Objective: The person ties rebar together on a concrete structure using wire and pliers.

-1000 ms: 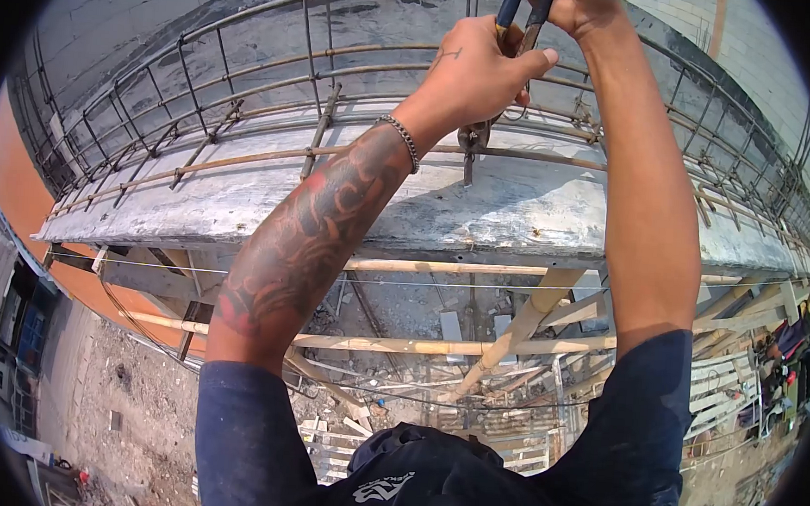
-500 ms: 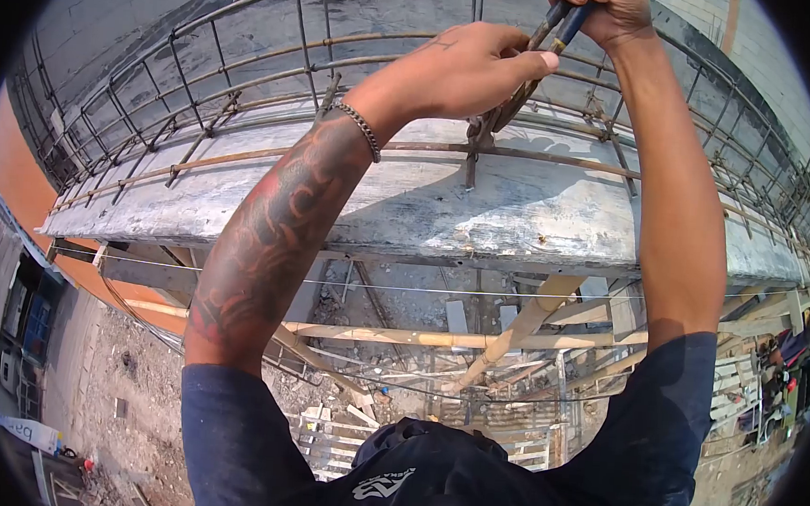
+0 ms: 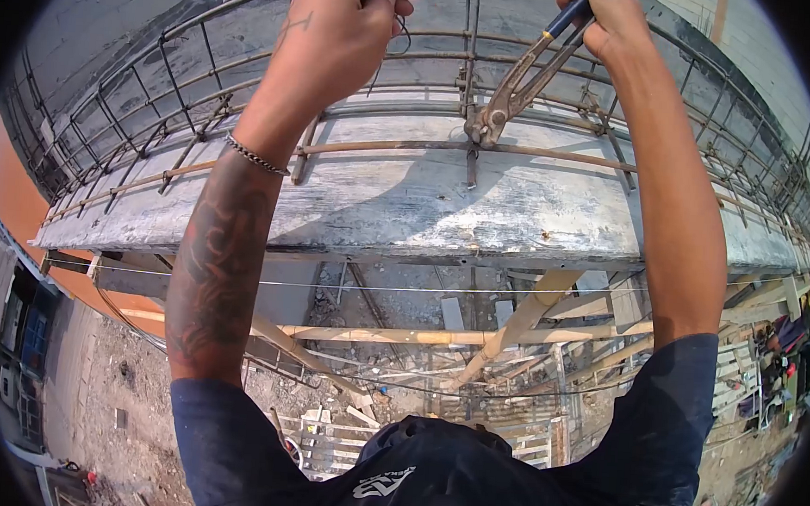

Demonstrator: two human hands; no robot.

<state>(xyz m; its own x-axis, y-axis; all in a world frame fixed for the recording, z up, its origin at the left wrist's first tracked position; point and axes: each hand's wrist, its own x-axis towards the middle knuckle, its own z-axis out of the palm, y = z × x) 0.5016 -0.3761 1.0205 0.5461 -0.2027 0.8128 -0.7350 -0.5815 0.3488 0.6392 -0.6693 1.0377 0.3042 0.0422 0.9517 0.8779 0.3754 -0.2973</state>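
At the top left of centre, my left hand (image 3: 349,27) is closed on a thin dark wire (image 3: 377,70) that loops and hangs below the fingers. My right hand (image 3: 609,20), at the top right, grips the handles of the pincers (image 3: 527,80), which have dark blue grips. The pincer head rests at a joint where a short bar (image 3: 471,169) crosses the lower long rusty rebar (image 3: 374,147). Whether the jaws hold wire there is too small to tell.
The rebar cage runs across the pale board (image 3: 537,219), whose near edge drops off. Below are bamboo poles (image 3: 400,336), a thin taut string (image 3: 375,287) and rubble ground (image 3: 136,404). A grey block wall (image 3: 95,11) stands at the upper left.
My left hand has left the pincers and moved left and up, with the thin wire now showing in it. The pincer handles have spread somewhat in my right hand.
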